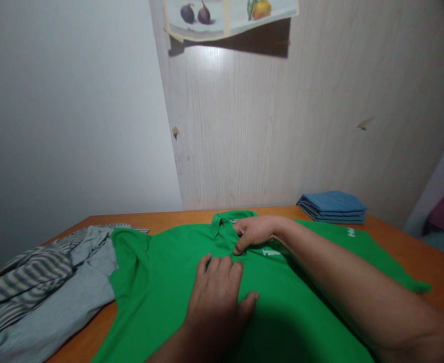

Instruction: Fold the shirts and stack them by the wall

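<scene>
Near the desk's point(169, 218) far edge, the right hand point(258, 231), curled, grip unclear, seems to straighten the green shirt's point(172, 267) collar point(217, 224). The left hand point(216, 290) is half-open; smoothing calls for gentle fingers.

Before you: green shirt point(176, 272), one, bearing white prints point(351, 232), two; your hands, two, being left hand point(216, 287), one, and right hand point(254, 233), one; table point(161, 220), one; blue folded stack point(333, 202), one, its layers several, exact number unclear to you; heap of striped and grey cloth point(55, 282), one, pieces uncountable; painted dark fruits point(187, 13), two; painted yellow fruit point(262, 9), one.
</scene>
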A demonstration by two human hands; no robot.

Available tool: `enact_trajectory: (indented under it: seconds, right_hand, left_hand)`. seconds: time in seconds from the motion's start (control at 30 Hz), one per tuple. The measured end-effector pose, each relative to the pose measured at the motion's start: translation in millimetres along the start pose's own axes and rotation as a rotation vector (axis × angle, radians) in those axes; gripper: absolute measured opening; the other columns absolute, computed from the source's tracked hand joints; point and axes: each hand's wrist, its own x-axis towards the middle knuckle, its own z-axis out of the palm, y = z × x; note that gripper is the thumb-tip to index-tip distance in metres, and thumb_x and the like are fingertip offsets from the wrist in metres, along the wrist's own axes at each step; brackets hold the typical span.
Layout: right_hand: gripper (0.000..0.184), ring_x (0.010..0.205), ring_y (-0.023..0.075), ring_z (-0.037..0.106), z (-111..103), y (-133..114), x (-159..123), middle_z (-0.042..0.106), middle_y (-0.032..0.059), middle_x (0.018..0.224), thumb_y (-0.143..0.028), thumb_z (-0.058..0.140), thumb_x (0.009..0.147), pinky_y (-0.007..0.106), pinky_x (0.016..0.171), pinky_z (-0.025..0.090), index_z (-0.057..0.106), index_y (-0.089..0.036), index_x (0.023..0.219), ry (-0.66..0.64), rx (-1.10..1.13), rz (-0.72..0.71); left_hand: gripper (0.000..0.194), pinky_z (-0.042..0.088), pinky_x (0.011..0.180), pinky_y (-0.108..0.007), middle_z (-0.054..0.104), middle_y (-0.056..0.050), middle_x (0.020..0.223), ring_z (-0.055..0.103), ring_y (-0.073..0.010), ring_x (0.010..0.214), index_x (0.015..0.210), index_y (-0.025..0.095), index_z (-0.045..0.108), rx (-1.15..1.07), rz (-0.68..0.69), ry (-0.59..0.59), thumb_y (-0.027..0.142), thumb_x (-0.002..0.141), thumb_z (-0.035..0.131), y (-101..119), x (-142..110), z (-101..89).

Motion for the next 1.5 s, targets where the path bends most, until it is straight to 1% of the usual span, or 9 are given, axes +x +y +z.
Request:
enact_trajectory:
  seconds: [0.17,0.27,0.43,0.53,0.83,1.0,1.17,1.4,1.5]
  right_hand:
    - [0.028,0.069,0.0128,0.052,-4.8,-21.4,-14.9,0.058,-0.0041,0.073,-0.044,0.07,0.077,0.024,0.064,0.039,0.064,-0.017,0.079,-0.014,-0.372,0.048]
    - [0.035,0.068,0.0135,0.05,0.7,-34.6,-21.9,0.056,-0.0037,0.073,-0.05,0.073,0.072,0.025,0.061,0.036,0.065,-0.018,0.083,-0.082,-0.586,0.09]
    - [0.043,0.065,0.0164,0.052,16.8,-37.1,-13.3,0.055,-0.002,0.069,-0.056,0.076,0.064,0.027,0.057,0.036,0.065,-0.018,0.082,-0.047,-0.734,0.291]
    - [0.038,0.063,0.0159,0.052,18.2,-29.5,-6.1,0.054,-0.0033,0.066,-0.053,0.076,0.062,0.027,0.056,0.036,0.063,-0.019,0.074,-0.048,-0.671,0.316]
    - [0.028,0.062,0.0126,0.05,7.8,-21.3,-9.3,0.052,-0.0058,0.062,-0.04,0.076,0.065,0.024,0.059,0.039,0.063,-0.016,0.067,0.038,-0.303,0.211]
    - [0.031,0.061,0.0127,0.052,8.8,-7.9,-4.1,0.055,-0.0056,0.061,-0.041,0.079,0.062,0.024,0.059,0.042,0.061,-0.016,0.064,0.005,-0.116,0.156]
    - [0.032,0.064,0.0136,0.056,8.9,7.1,0.3,0.062,-0.0047,0.068,-0.042,0.081,0.062,0.025,0.063,0.046,0.066,-0.016,0.073,-0.053,0.065,0.092]
    - [0.036,0.062,0.0143,0.059,6.6,15.0,-0.2,0.066,-0.0044,0.067,-0.041,0.085,0.059,0.027,0.065,0.049,0.069,-0.016,0.079,-0.073,0.2,0.145]
    - [0.036,0.06,0.0127,0.056,4.9,15.4,1.0,0.065,-0.0048,0.067,-0.043,0.084,0.06,0.026,0.063,0.048,0.068,-0.015,0.075,-0.043,0.115,0.153]
  left_hand:
    - [0.039,0.036,0.102,-0.053,0.064,-0.011,0.106,0.055,-0.0307,0.103,0.111,0.017,0.061,0.04,0.011,0.054,0.049,0.09,0.057,-1.9,-2.1,4.9]
    - [0.035,0.038,0.095,-0.05,0.063,-0.009,0.103,0.055,-0.0296,0.099,0.106,0.02,0.063,0.036,-0.013,0.008,0.05,0.09,0.055,-1.4,-1.2,2.8]
    - [0.032,0.038,0.091,-0.047,0.062,-0.006,0.1,0.054,-0.0284,0.097,0.101,0.023,0.064,0.007,-0.039,-0.039,0.052,0.089,0.056,-0.2,1.1,-3.7]
    - [0.032,0.038,0.089,-0.047,0.063,-0.006,0.1,0.054,-0.0286,0.097,0.097,0.023,0.064,0.007,-0.063,-0.049,0.052,0.088,0.058,0.8,1.7,-5.7]
    - [0.033,0.037,0.085,-0.045,0.063,-0.005,0.094,0.054,-0.027,0.092,0.091,0.023,0.062,0.036,-0.039,-0.018,0.055,0.088,0.059,-1.4,1.2,-3.1]
    - [0.032,0.036,0.086,-0.046,0.063,-0.005,0.093,0.055,-0.0275,0.092,0.09,0.023,0.063,0.032,-0.044,-0.041,0.055,0.087,0.06,-0.6,2.0,-5.6]
    - [0.032,0.036,0.088,-0.048,0.063,-0.004,0.093,0.055,-0.0279,0.093,0.09,0.023,0.062,0.031,-0.041,-0.047,0.055,0.088,0.059,0.0,1.3,-5.4]
    - [0.033,0.038,0.089,-0.049,0.063,-0.005,0.095,0.055,-0.0282,0.094,0.093,0.023,0.064,0.021,-0.052,-0.074,0.054,0.088,0.059,1.3,3.3,-8.1]
    - [0.034,0.04,0.091,-0.05,0.064,-0.006,0.1,0.056,-0.029,0.097,0.101,0.022,0.065,0.008,-0.048,-0.068,0.053,0.088,0.06,1.8,3.8,-8.1]
